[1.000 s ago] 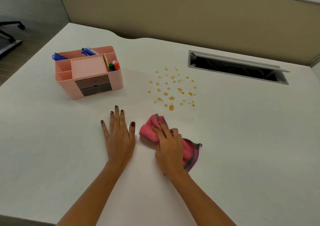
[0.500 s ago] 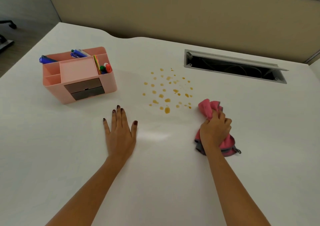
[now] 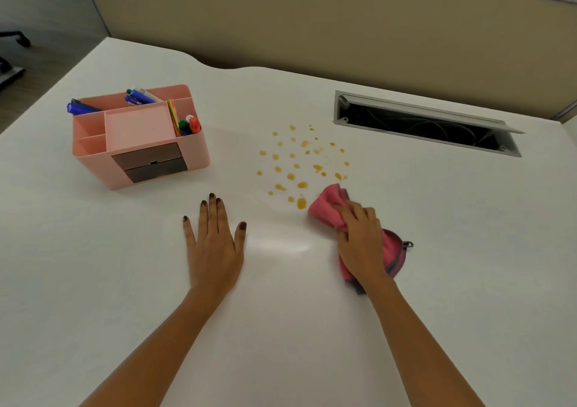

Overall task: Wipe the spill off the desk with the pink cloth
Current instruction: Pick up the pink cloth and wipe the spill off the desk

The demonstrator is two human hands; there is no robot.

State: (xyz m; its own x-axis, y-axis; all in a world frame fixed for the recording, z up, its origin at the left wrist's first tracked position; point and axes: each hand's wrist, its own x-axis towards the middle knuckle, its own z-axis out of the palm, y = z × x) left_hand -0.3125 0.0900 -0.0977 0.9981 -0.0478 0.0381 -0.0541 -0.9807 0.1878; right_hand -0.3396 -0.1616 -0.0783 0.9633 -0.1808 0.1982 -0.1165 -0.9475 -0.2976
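A spill of several small amber drops (image 3: 299,163) is scattered over the middle of the white desk (image 3: 468,250). My right hand (image 3: 362,244) presses down on the bunched pink cloth (image 3: 327,208), which has a grey hem. The cloth's front tip lies at the near right edge of the drops, right beside the largest one. My left hand (image 3: 215,244) rests flat on the desk, palm down with fingers apart, to the near left of the spill and holding nothing.
A pink desk organiser (image 3: 140,138) with pens and two dark drawers stands at the left. An open cable slot (image 3: 424,125) with a raised metal flap cuts into the desk at the back right. A beige partition (image 3: 312,16) runs behind the desk.
My right hand swept the cloth from beside my left hand out to the right, then back left and forward to the spill's near right edge. My left hand stayed flat.
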